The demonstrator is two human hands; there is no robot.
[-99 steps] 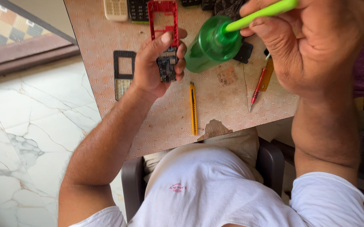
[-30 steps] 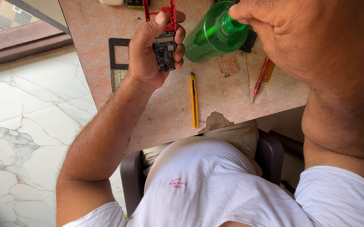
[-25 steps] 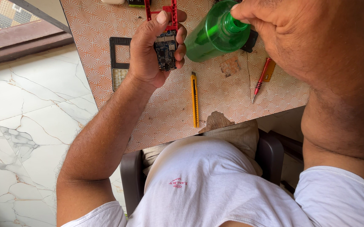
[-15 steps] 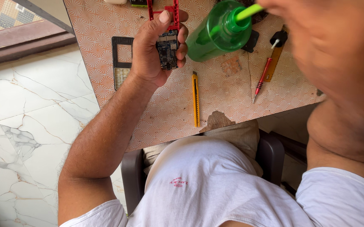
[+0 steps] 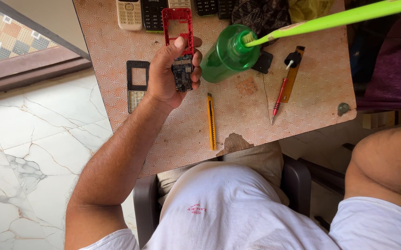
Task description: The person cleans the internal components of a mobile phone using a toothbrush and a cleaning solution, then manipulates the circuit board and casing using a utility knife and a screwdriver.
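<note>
My left hand [image 5: 168, 74] is held over the patterned table [image 5: 112, 41] and grips a small dark phone circuit board [image 5: 182, 76] upright between thumb and fingers. Just behind it lies a red phone frame [image 5: 177, 21]. A green plastic bottle [image 5: 228, 55] stands to the right of the board. A bright green toothbrush [image 5: 334, 19] slants in from the top right, its bristles [image 5: 249, 38] at the bottle's mouth. My right hand is past the frame's edge; only that arm's elbow [image 5: 388, 162] shows at the right.
A black phone cover with keypad [image 5: 137, 85] lies left of my hand. A yellow utility knife [image 5: 211, 121], a red screwdriver [image 5: 278, 99] and a yellow-handled tool [image 5: 295, 74] lie on the table. Several phones [image 5: 129, 11] line the far edge. Marble floor [image 5: 24, 153] lies to the left.
My right hand has risen up and to the right out of the frame, uncovering the toothbrush and the bottle's top. My left hand keeps hold of the circuit board.
</note>
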